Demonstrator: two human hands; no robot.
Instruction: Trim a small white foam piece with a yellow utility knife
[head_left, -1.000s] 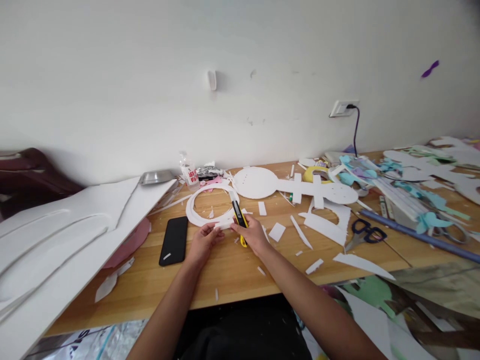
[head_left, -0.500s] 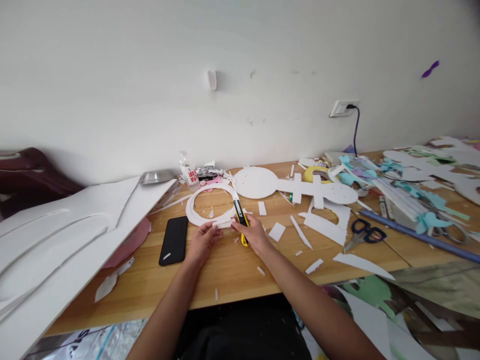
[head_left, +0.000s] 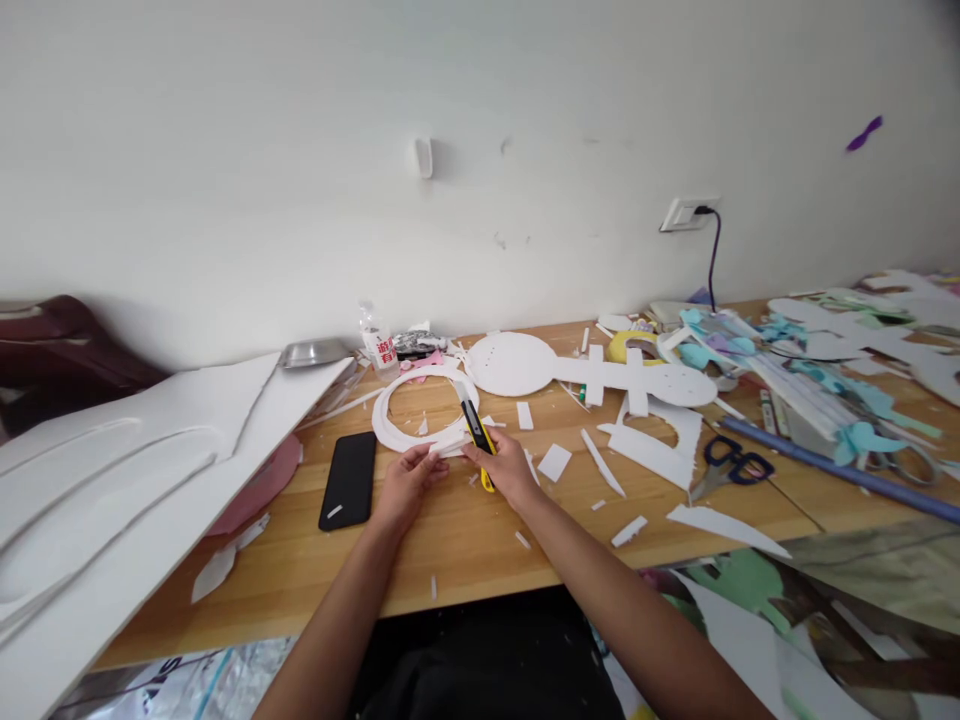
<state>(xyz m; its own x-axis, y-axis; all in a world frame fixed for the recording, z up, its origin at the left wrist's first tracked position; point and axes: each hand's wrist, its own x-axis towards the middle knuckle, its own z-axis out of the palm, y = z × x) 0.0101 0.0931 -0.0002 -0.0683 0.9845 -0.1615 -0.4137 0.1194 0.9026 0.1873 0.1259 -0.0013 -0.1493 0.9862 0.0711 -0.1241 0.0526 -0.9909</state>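
My left hand [head_left: 409, 483] pinches a small white foam strip [head_left: 448, 446] at the near edge of a white foam ring [head_left: 384, 420]. In my right hand [head_left: 506, 465] is a yellow and black utility knife [head_left: 478, 430], its blade end pointing away from me over the ring's right side. The right fingertips also meet the strip's right end, so the strip lies between both hands. The ring rests on the wooden table. Beyond it to the right lies a white foam cutout [head_left: 514, 364] with round ends and crossbars.
A black phone [head_left: 348, 480] lies left of my hands, and a large white foam board [head_left: 127, 480] covers the far left. Scissors [head_left: 729, 466], a blue tube [head_left: 832, 467] and white scraps [head_left: 555, 463] are spread to the right. A plastic bottle [head_left: 379, 345] stands behind the ring.
The utility knife has tilted slightly left, its tip now over the ring's right side. Both hands stay nearly in place with the strip between them.
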